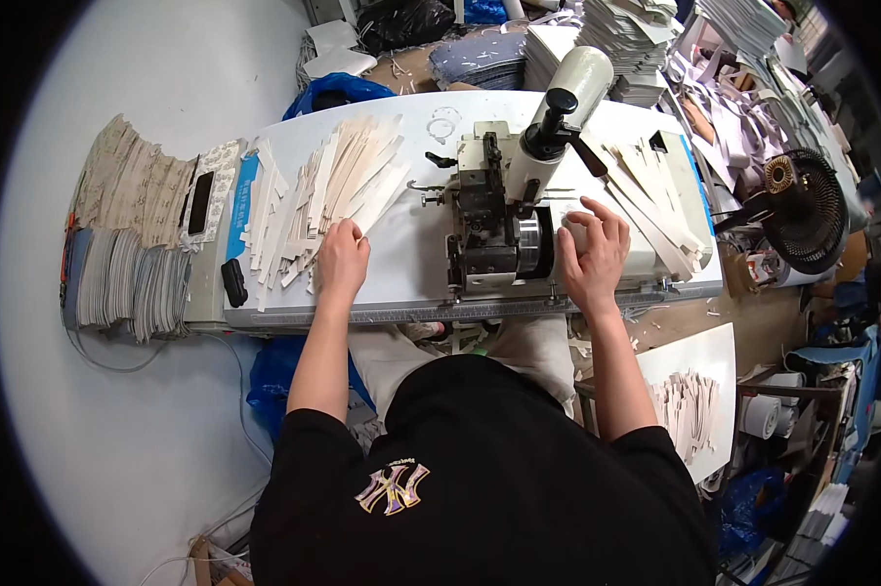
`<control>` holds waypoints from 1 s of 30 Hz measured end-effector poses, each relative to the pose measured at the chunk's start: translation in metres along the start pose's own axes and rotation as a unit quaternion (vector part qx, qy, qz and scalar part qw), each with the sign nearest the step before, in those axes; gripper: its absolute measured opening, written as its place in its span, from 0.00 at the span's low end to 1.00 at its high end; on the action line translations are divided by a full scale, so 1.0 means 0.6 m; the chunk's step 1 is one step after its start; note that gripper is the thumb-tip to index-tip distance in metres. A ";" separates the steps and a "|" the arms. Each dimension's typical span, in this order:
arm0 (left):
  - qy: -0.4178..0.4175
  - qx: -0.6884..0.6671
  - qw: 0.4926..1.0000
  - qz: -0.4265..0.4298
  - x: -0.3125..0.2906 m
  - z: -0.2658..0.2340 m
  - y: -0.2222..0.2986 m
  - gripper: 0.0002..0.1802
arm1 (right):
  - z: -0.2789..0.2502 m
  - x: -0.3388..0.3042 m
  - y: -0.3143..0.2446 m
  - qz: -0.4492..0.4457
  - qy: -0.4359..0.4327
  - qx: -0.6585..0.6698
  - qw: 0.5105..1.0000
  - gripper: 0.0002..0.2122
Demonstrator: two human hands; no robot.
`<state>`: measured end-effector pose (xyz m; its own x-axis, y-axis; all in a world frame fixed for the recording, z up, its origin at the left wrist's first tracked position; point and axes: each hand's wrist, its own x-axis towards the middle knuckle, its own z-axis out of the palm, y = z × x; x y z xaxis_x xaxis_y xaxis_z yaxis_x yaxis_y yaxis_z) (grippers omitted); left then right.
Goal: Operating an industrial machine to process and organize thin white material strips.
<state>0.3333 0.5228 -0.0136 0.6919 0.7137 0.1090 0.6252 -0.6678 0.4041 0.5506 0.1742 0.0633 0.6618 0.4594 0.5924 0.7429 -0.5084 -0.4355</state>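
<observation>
The left hand lies on the strips fanned near the surface's left edge, its grip pressed flat, pinning one loose. The right hand, fingers curled, rests against the machine at centre, seemingly steadying a piece there.

Your left hand on cream-white strips, pale beige in places. Your right hand against grey-and-black metal machine with off-white cylinder, black knob. Worktable white, blue edge strip. Your shirt black, gold-and-white emblem. Fan black. Bag under table bright blue.
</observation>
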 end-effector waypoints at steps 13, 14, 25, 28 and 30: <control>-0.079 -0.296 0.927 0.217 -0.047 -0.159 0.178 0.27 | -0.005 0.003 -0.008 0.017 -0.008 0.006 1.000 0.08; -0.085 -0.293 0.928 0.215 -0.047 -0.165 0.186 0.27 | -0.006 0.004 -0.008 0.018 -0.011 0.010 1.000 0.08; -0.031 -0.078 0.952 0.295 -0.036 -0.162 0.183 0.26 | -0.014 0.009 -0.015 0.021 -0.039 0.034 0.998 0.08; -0.036 -0.087 0.947 0.308 -0.025 -0.150 0.194 0.25 | -0.012 0.010 -0.030 0.035 -0.051 0.064 0.996 0.09; -0.037 -0.094 0.943 0.316 -0.019 -0.142 0.202 0.25 | -0.008 0.010 -0.043 0.034 -0.059 0.064 0.996 0.09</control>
<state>0.3706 0.4518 0.1119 0.9325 0.1644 0.3216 0.0093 -0.9010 0.4337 0.5350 0.1864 0.0813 0.7126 0.5127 0.4788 0.6978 -0.4478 -0.5591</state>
